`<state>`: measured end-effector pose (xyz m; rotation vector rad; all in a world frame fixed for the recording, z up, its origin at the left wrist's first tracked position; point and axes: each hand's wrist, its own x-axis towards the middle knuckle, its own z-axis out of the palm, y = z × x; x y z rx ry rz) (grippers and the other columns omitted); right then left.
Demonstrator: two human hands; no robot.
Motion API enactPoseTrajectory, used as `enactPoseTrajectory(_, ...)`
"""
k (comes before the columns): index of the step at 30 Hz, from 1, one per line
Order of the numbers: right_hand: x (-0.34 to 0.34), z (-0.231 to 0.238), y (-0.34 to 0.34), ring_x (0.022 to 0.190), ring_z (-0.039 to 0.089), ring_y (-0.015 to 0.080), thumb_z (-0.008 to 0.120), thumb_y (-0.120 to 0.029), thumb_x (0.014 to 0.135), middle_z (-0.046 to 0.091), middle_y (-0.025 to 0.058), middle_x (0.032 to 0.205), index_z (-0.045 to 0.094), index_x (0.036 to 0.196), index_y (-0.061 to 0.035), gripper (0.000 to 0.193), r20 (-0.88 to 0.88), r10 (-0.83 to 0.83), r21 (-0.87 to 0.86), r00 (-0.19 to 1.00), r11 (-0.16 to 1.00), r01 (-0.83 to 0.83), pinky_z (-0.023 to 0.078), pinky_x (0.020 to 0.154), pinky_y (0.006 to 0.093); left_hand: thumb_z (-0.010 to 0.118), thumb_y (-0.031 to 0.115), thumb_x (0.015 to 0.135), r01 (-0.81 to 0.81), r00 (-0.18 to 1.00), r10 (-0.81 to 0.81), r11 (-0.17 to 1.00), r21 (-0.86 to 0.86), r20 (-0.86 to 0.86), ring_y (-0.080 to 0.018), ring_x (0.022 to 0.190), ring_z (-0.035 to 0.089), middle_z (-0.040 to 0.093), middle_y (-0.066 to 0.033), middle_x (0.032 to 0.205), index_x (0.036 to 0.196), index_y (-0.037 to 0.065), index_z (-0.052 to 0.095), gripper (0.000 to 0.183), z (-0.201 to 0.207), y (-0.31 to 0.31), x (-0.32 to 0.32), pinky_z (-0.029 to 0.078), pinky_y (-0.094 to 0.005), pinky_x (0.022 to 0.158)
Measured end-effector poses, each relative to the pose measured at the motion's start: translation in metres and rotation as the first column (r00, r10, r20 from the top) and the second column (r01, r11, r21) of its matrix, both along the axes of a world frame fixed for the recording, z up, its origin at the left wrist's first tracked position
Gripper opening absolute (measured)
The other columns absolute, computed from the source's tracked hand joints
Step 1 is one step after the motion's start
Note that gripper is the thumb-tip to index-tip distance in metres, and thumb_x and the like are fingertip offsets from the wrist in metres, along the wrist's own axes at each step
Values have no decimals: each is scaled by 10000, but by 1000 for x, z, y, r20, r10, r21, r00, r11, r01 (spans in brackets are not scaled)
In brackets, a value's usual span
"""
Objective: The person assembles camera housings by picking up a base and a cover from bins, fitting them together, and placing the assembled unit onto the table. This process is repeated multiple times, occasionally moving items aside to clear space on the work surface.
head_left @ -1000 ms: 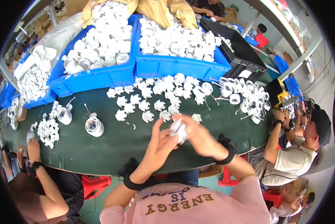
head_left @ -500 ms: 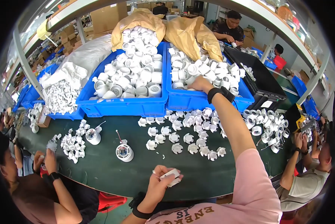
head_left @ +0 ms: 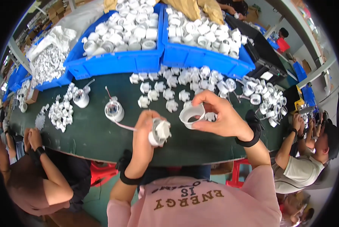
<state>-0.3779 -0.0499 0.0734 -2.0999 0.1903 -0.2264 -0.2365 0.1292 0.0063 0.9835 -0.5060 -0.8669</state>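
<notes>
My left hand [head_left: 142, 134] is closed round a white round housing with a finned cap [head_left: 160, 132] on its right end. A pale cable [head_left: 124, 126] runs left from that hand toward a white cylindrical unit [head_left: 114, 112] standing on the bench; I cannot tell which piece it belongs to. Between thumb and fingers, my right hand [head_left: 226, 119] grips a white plastic collar [head_left: 185, 114], tilted, its wide mouth showing. The two held parts are apart, over the near edge of the bench. Several white finned caps [head_left: 168, 93] are spread beyond my hands.
Two blue bins [head_left: 112, 64] of white housings stand at the back, beside a black crate [head_left: 266, 64]. Left lie small white pieces [head_left: 61, 114] and another wired unit [head_left: 81, 98]; right, a heap of wired rings [head_left: 269, 100]. Co-workers [head_left: 33, 170] sit on both sides.
My right hand has come back from the right blue bin with a white collar. The left hand has moved up and left, its held part turned. The view has tipped downward.
</notes>
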Motion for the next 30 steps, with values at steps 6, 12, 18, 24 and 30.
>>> enactPoseTrajectory(6, -9, -24, 44, 955, 579, 231, 865, -151, 633, 536, 106, 1053, 380, 1335, -57, 859, 122, -82, -190, 989, 976, 105, 503, 855, 357, 417, 273, 966, -171, 807, 147, 985, -12, 572, -113, 711, 464, 527, -60, 797, 977, -8, 505, 295, 4, -17, -24, 381, -268, 638)
enactPoseTrajectory(12, -25, -59, 62, 1045, 506, 184, 819, -166, 705, 528, 104, 1086, 537, 1152, -2, 553, 381, -273, 261, 883, 948, 180, 408, 913, 318, 411, 281, 973, -145, 857, 115, 989, 20, 502, -93, 640, 423, 504, -40, 714, 949, -15, 539, 323, 1, -14, -32, 352, -270, 565)
enactPoseTrajectory(18, -21, -56, 70, 996, 526, 231, 759, -265, 774, 532, 121, 1089, 568, 1112, -3, 469, 544, -210, -43, 813, 960, 277, 414, 871, 320, 384, 254, 962, -44, 845, 40, 999, -5, 533, -98, 605, 422, 511, -51, 687, 947, -26, 554, 328, 10, -18, -48, 333, -275, 535)
enactPoseTrajectory(24, -27, -61, 77, 1034, 489, 220, 716, -238, 821, 469, 135, 1157, 508, 1152, -5, 455, 586, -253, 90, 770, 964, 249, 402, 879, 325, 352, 243, 959, -62, 811, 78, 997, -47, 579, -142, 614, 476, 545, -100, 727, 955, -45, 547, 348, 12, -16, -50, 381, -291, 566)
enactPoseTrajectory(30, -28, -59, 84, 1048, 472, 220, 635, -207, 883, 433, 162, 1198, 462, 1199, -15, 408, 600, -201, 15, 774, 970, 241, 392, 893, 333, 344, 232, 953, -69, 789, 111, 993, -93, 605, -155, 633, 515, 578, -117, 771, 952, -56, 543, 350, 19, -14, -57, 402, -289, 568)
